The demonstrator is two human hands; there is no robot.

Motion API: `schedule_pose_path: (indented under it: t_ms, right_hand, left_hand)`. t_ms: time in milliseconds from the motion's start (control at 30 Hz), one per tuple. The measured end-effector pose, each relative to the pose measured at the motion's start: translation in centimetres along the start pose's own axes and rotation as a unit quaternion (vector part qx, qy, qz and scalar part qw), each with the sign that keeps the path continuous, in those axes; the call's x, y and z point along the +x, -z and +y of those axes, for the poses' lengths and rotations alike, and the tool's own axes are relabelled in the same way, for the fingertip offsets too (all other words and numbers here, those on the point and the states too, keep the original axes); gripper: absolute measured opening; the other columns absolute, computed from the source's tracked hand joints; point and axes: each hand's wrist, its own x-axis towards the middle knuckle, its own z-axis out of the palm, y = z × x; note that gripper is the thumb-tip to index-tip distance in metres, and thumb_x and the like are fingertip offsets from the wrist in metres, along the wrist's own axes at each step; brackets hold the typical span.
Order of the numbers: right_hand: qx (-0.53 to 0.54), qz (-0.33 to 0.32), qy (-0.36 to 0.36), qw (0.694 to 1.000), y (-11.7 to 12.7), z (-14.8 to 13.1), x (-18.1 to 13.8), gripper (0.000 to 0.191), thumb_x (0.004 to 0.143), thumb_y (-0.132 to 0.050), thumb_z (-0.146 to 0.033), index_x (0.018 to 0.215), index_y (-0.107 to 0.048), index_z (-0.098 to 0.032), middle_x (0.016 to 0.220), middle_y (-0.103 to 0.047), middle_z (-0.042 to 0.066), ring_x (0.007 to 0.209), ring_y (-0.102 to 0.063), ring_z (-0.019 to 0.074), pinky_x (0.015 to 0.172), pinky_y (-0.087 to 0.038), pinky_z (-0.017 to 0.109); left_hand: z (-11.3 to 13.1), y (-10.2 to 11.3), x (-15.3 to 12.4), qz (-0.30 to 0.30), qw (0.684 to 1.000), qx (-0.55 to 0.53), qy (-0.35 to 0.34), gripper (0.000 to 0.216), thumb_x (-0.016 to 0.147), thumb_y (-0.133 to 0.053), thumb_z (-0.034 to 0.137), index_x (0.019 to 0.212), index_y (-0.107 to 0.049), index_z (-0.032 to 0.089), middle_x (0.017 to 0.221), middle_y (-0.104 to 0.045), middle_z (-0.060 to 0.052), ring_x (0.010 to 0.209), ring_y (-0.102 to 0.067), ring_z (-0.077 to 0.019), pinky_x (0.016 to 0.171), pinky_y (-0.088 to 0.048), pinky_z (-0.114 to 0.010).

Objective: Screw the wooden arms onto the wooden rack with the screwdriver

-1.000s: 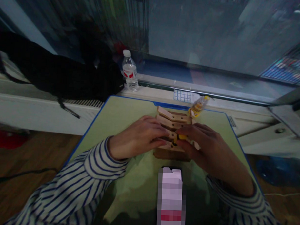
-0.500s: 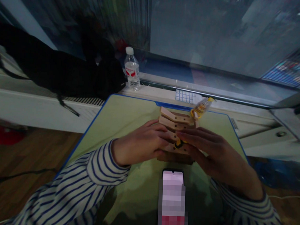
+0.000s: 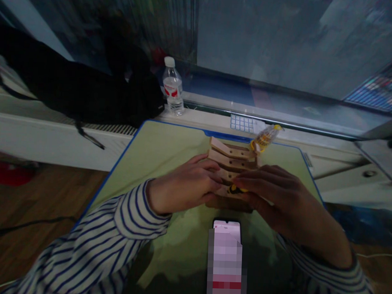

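Observation:
A stepped wooden block [image 3: 232,162] with small round holes in its tiers stands on the folding table. My left hand [image 3: 190,183] is closed on the block's left side, its fingertips over the lower tiers. At the lowest tier, my right hand [image 3: 278,195] pinches a small yellow-and-black piece [image 3: 235,189]; fingers partly cover it, and whether it sits in a hole I cannot tell. Behind the block's right end leans a clear container with yellow parts [image 3: 266,137].
The table [image 3: 170,139] is pale with a blue rim. A phone [image 3: 226,246] lies at its near side, screen lit. On the sill beyond are a water bottle [image 3: 174,88], a black bag [image 3: 98,94] and a blue-gridded sheet [image 3: 242,122].
My right hand has shifted slightly right, and more of the yellow part of the small piece shows. My left hand stays on the block. The view has tilted a little.

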Motion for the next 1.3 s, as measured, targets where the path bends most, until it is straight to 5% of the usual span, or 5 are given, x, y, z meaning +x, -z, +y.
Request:
schedule_pose_path:
  t_ms: [233, 633, 1033, 1300]
  right_hand:
    - [-0.024, 0.0, -0.019, 1.0, -0.1, -0.3, 0.2, 0.019, 0.092, -0.054, -0.022, 0.11, -0.06, -0.02, 0.105, -0.069, 0.008, 0.1, -0.062, 0.0205, 0.085, -0.048, 0.036]
    - [0.012, 0.015, -0.042, 0.999, -0.6, -0.1, 0.4, 0.011, 0.091, -0.056, -0.022, 0.101, -0.057, -0.018, 0.1, -0.067, 0.007, 0.097, -0.061, 0.0196, 0.083, -0.048, 0.034]
    - [0.042, 0.032, 0.004, 0.999, -0.7, 0.5, 0.3, 0.018, 0.089, -0.061, -0.019, 0.107, -0.061, -0.019, 0.107, -0.071, 0.004, 0.104, -0.062, 0.0167, 0.093, -0.046, 0.035]
    - [0.041, 0.012, 0.0, 0.999, -0.7, 0.8, -0.4, 0.039, 0.091, -0.051, -0.012, 0.131, -0.051, -0.012, 0.13, -0.06, 0.011, 0.122, -0.052, 0.0166, 0.102, -0.043, 0.035]
  left_hand:
    - [0.0, 0.2, 0.1, -0.029, 1.0, 0.009, 0.001, 0.022, 0.088, -0.059, 0.024, 0.106, -0.069, 0.031, 0.103, -0.068, 0.0, 0.114, -0.052, -0.021, 0.107, -0.031, -0.042]
    - [0.0, 0.2, 0.0, 0.015, 1.0, -0.013, -0.02, 0.017, 0.088, -0.059, 0.024, 0.098, -0.071, 0.03, 0.1, -0.069, 0.0, 0.112, -0.054, -0.0183, 0.107, -0.032, -0.039]
    - [0.0, 0.2, 0.0, -0.009, 1.0, 0.003, -0.008, 0.017, 0.088, -0.059, 0.023, 0.099, -0.07, 0.029, 0.11, -0.068, 0.001, 0.117, -0.051, -0.0192, 0.108, -0.029, -0.04]
    - [-0.2, 0.0, 0.0, -0.011, 1.0, -0.005, -0.016, 0.023, 0.086, -0.06, 0.017, 0.102, -0.07, 0.03, 0.118, -0.067, 0.003, 0.12, -0.05, -0.019, 0.109, -0.027, -0.04]
